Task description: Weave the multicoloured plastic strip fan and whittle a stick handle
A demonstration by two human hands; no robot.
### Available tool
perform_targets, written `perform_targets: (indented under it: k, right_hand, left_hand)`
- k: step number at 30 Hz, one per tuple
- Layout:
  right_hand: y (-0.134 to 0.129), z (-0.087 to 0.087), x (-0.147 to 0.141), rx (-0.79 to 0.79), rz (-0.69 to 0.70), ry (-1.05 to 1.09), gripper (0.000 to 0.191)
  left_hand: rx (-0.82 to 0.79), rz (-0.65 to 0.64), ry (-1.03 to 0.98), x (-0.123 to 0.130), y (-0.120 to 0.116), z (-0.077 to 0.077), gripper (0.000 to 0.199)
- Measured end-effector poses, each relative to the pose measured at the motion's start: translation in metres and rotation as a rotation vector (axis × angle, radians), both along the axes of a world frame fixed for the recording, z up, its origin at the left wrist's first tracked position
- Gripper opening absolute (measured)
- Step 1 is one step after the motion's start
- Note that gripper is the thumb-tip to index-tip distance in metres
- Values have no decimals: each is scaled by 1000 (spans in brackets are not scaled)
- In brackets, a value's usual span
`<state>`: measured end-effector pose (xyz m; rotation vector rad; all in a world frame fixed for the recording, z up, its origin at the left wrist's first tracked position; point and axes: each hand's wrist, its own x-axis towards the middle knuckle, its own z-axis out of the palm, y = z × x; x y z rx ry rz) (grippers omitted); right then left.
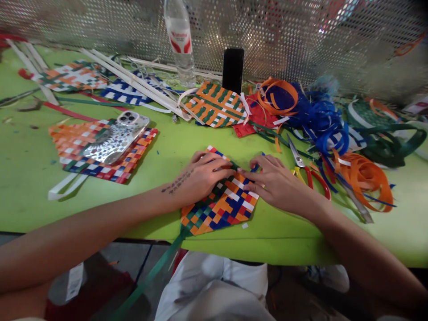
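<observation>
A woven mat of plastic strips (220,209) in orange, blue, white, red and green lies near the table's front edge. Over its upper left part rests my left hand (209,176), fingers bent and pressed onto the weave. My right hand (272,180) is at the mat's upper right edge, its thumb and index finger pinched close to a strip there. Both sets of fingertips nearly meet at the mat's upper edge, and what lies under them is partly hidden. From the mat's lower left corner a long green strip (160,263) hangs off the table.
Scissors (302,162) lie right of my right hand, near coiled orange strips (366,178) and blue strips (329,125). A patterned phone (115,138) rests on another woven piece (72,145) at left. Behind stand a water bottle (180,44) and a black phone (233,69).
</observation>
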<state>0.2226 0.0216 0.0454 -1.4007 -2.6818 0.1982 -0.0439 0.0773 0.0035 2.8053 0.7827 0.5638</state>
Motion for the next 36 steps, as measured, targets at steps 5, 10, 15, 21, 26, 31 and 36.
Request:
perform_targets:
  k: [5,10,15,21,26,31,36]
  right_hand:
    - [6,-3,6,-74,-9,115,35]
    - [14,-16,-1,-64,-97,328,28]
    - [20,-22,-7,-56,-245,488,23]
    - [24,-20,1,-87,-270,494,28]
    - [24,-17,3,-119,-272,450,22]
    - [24,-19,-2,-58,-293,531,10]
    - [17,-11,-11,138,-418,631,8]
  left_hand:
    - [45,-66,50,1,2,-2,52]
    - [108,-75,107,0,4,-2,55]
    - [109,-67,44,1,2,-4,55]
    - [66,-37,6,1,0,-1,47]
    - [25,-19,-1,1,4,0,39]
    - [-13,8,-18,3,-5,9,40]
    - [-38,-5,47,6,-50,18,116]
